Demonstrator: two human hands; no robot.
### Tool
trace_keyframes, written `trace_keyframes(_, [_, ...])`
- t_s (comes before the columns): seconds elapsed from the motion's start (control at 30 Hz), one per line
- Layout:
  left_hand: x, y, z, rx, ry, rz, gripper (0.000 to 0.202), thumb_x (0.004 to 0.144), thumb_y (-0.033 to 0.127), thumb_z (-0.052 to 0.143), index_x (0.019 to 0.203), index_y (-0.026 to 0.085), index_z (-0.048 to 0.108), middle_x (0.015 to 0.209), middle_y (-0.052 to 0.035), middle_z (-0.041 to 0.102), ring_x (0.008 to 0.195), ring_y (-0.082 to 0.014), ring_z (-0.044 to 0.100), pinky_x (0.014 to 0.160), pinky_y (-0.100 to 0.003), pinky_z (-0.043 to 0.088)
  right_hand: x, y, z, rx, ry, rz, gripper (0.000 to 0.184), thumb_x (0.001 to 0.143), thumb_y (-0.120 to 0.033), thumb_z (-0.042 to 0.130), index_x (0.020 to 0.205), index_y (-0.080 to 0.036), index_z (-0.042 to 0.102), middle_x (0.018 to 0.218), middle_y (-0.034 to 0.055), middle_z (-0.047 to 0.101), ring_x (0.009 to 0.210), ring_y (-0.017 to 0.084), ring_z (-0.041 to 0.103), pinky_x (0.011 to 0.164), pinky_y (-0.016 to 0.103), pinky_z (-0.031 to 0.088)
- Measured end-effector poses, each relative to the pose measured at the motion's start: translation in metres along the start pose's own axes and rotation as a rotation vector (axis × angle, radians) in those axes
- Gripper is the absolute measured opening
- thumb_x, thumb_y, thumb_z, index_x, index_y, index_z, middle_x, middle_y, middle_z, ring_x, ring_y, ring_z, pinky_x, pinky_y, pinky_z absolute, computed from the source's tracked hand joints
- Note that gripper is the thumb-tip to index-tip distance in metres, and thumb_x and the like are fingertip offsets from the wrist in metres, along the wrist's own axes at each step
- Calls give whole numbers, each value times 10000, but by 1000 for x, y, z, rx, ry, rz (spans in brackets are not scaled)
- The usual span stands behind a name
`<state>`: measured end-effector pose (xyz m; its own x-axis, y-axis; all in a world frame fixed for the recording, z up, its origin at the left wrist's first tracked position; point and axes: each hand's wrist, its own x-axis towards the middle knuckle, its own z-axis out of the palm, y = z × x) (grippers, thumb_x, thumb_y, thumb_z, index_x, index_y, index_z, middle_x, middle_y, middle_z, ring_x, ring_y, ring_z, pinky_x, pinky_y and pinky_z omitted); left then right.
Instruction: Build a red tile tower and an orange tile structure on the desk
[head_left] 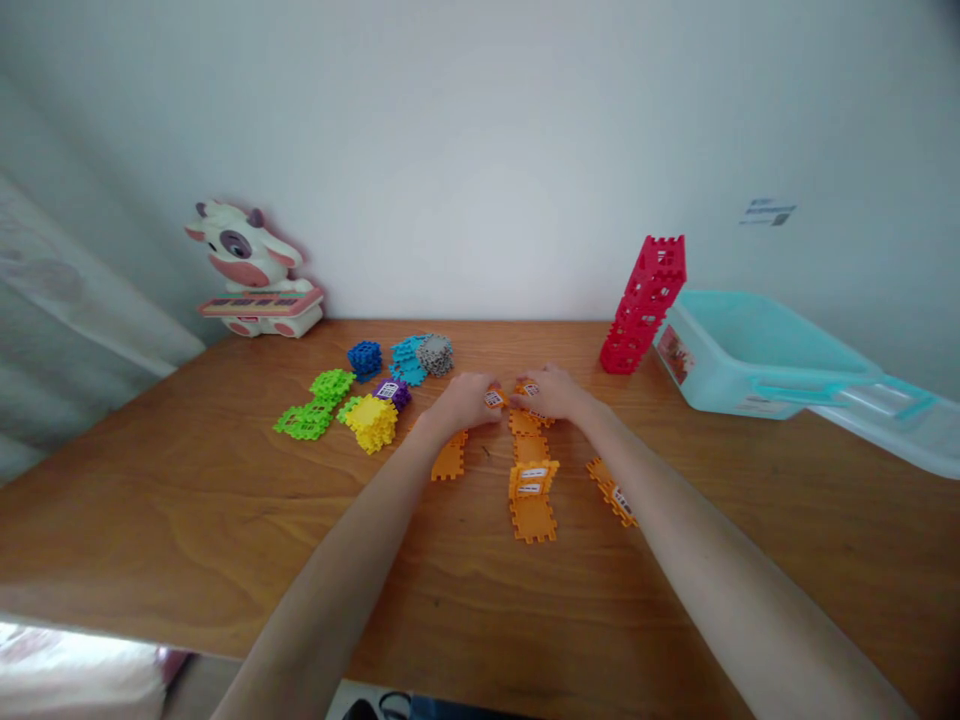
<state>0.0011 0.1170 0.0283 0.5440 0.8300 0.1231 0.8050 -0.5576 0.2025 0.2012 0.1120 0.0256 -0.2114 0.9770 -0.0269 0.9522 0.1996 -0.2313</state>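
Note:
My left hand (471,400) is closed on a small orange interlocking tile (494,398) with a white window print. Just right of it, my right hand (553,393) grips another orange window piece (528,389) at the far end of an orange tile strip (531,448). Toward me, that strip has an upright panel (534,482) with white labels and a flat end tile (534,520). Beside my left forearm lie loose orange tiles (448,460), partly hidden. An orange piece with a print (613,494) is partly covered by my right forearm.
Yellow (373,422), green (307,420), purple (393,392), dark blue (365,360), light blue (407,360) and grey tiles (436,354) lie at left. A tall red tower (645,305) stands by a turquoise bin (750,385). A cow keyboard toy (255,275) stands back left.

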Motion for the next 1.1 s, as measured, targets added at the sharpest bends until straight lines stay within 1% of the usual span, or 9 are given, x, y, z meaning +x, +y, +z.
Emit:
trace_keyframes(0.17, [-21, -2, -6, -9, 43, 32, 266, 832, 246, 698, 1085, 176, 739, 1101, -106, 757, 1061, -271, 700, 956, -358, 538, -4, 0, -4, -59, -41, -11, 592, 909, -598, 661, 1359, -214, 674, 1325, 163, 700, 1296, 330, 578, 1056, 398, 444])
trace_keyframes(0.3, [-30, 13, -5, -135, 70, 170, 311, 829, 269, 719, 1130, 196, 719, 1140, -78, 733, 1068, -244, 685, 975, -339, 533, 4, -2, -3, -96, -47, 6, 449, 925, -471, 677, 1278, -197, 719, 1253, 168, 726, 1270, 328, 592, 1020, 388, 461])
trace_keyframes(0.47, [-28, 30, 14, -260, 102, 330, 415, 830, 254, 716, 1239, 201, 676, 1220, -101, 679, 1081, -245, 666, 1008, -360, 527, 7, 5, -5, -120, -60, -29, 356, 940, -341, 644, 1258, -200, 717, 1219, 153, 742, 1231, 312, 611, 998, 369, 468])
trace_keyframes(0.63, [-27, 25, 31, -249, 105, 397, 437, 865, 245, 693, 1300, 209, 658, 1229, -110, 653, 1099, -239, 647, 1018, -364, 521, -3, 23, -17, -92, -145, -133, 319, 998, -246, 501, 1176, -220, 765, 1212, 115, 759, 1198, 292, 635, 1044, 382, 453])
trace_keyframes(0.7, [-28, 23, 32, -239, 100, 409, 396, 902, 302, 682, 1284, 194, 669, 1247, -124, 653, 1135, -253, 633, 1043, -381, 508, -9, 30, -23, -61, -191, -186, 304, 988, -263, 527, 1163, -240, 775, 1225, 89, 760, 1194, 276, 645, 1071, 370, 444])
trace_keyframes(0.77, [-29, 22, 33, -231, 88, 420, 414, 932, 399, 671, 1285, 183, 670, 1284, -140, 647, 1177, -272, 616, 1065, -402, 494, -15, 37, -28, -30, -216, -211, 348, 934, -326, 632, 1253, -240, 742, 1303, 99, 724, 1231, 285, 632, 1085, 372, 448])
trace_keyframes(0.83, [-29, 22, 34, -224, 78, 414, 440, 944, 454, 660, 1291, 185, 665, 1309, -145, 641, 1195, -274, 610, 1078, -406, 485, -20, 42, -30, -4, -229, -210, 528, 831, -356, 759, 1340, -229, 693, 1385, 123, 671, 1273, 308, 611, 1088, 383, 459])
trace_keyframes(0.9, [-27, 21, 35, -209, 78, 386, 385, 967, 426, 634, 1271, 193, 670, 1294, -132, 651, 1192, -261, 614, 1081, -394, 483, -22, 47, -30, 24, -231, -191, 639, 743, -352, 837, 1351, -227, 685, 1401, 137, 651, 1278, 329, 609, 1089, 400, 465])
trace_keyframes(1.1, [-18, 8, 40, -134, 196, 149, 270, 947, 281, 632, 1195, 184, 677, 1205, -120, 670, 1154, -254, 632, 1052, -402, 503, -13, 48, -23, 112, -176, -110, 637, 691, -332, 875, 1293, -231, 695, 1320, 121, 698, 1212, 328, 641, 1050, 419, 482])
